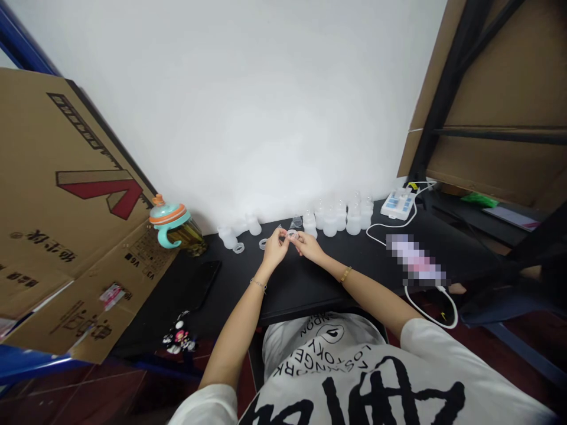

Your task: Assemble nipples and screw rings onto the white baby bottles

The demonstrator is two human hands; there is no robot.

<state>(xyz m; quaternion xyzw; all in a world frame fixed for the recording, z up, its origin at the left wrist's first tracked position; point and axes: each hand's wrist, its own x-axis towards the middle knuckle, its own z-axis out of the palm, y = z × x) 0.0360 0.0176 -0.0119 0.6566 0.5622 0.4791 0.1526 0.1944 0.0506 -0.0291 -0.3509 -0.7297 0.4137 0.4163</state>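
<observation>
Both my hands meet above the black table (301, 283). My left hand (273, 248) and my right hand (309, 245) pinch a small clear ring-shaped part (291, 234) between their fingertips. Each wrist wears a thin bracelet. Behind the hands, along the wall, stands a row of small translucent plastic bottles (341, 216). More such bottles (228, 236) and loose clear rings (238, 248) lie to the left.
A teal and orange handled cup (172, 226) stands at the back left beside a large cardboard box (66, 218). A black phone (204, 282) lies on the table's left. A white power strip (398, 204) with cable sits at the back right, near a dark shelf frame (447, 82).
</observation>
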